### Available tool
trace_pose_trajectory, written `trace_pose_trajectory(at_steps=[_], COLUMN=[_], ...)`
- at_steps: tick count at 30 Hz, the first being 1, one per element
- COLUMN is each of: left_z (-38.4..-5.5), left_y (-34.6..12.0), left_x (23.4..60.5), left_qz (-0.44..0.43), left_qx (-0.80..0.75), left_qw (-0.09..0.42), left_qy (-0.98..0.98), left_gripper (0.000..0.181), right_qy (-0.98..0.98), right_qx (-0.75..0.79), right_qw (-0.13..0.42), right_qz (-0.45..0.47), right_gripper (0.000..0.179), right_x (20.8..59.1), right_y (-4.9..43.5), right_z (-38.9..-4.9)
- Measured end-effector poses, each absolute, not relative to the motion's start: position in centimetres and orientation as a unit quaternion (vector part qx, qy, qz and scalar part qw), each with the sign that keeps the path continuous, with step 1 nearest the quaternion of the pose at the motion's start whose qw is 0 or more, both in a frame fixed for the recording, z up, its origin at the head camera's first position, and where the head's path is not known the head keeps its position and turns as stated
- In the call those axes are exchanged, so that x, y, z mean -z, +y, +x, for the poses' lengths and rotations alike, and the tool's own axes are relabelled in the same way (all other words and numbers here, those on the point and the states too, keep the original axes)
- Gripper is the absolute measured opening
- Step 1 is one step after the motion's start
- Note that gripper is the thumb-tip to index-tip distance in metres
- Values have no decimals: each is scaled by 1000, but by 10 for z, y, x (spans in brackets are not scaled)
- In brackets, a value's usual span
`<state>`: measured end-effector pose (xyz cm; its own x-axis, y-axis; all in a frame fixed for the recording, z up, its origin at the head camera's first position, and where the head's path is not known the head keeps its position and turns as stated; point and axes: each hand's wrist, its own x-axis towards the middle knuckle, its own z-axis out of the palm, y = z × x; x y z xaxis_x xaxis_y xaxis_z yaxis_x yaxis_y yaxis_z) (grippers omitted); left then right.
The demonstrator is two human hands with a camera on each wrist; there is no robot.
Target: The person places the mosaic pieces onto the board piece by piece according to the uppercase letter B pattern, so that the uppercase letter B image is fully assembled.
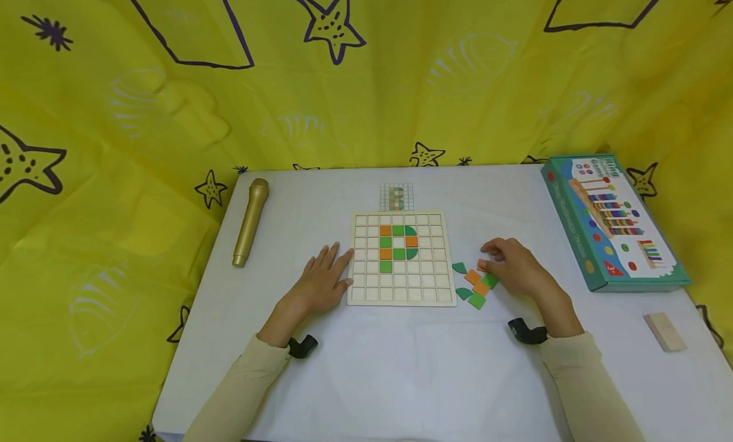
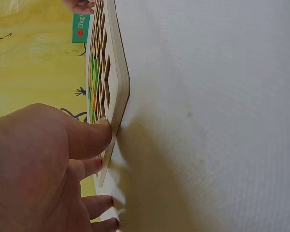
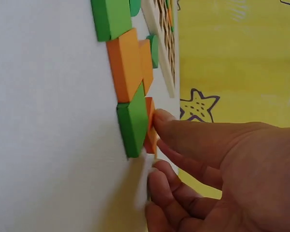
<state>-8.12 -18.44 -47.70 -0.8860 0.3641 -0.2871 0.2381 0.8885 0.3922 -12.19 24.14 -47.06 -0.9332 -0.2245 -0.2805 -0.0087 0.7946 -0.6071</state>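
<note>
My left hand rests beside the wooden grid board, fingers spread. In the left wrist view its thumb touches the board's edge. Green and orange tiles fill a P-like shape in the grid. Over a small pile of loose tiles right of the board is my right hand. Its thumb touches an orange square tile, while the other fingers are loosely bent. A green square tile lies against that one; more orange squares and green quarter-round pieces lie around.
A pattern card lies behind the board. A gold microphone is at the left, and a boxed game at the right with a pale wooden block near it. Yellow cloth hangs behind the white table.
</note>
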Motion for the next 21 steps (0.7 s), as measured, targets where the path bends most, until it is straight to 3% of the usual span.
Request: trace_pose_trajectory(at_steps=[21], left_z=[-82], left_y=[-185], left_x=[479], left_qz=[157], left_qx=[-172], left_qw=[186], left_qy=[955], left_gripper=[65], right_qy=[928], right_qx=[326], right_qw=[159], right_qz=[-84], right_gripper=[31], right_x=[474], right_y=[245], right_z=[-125])
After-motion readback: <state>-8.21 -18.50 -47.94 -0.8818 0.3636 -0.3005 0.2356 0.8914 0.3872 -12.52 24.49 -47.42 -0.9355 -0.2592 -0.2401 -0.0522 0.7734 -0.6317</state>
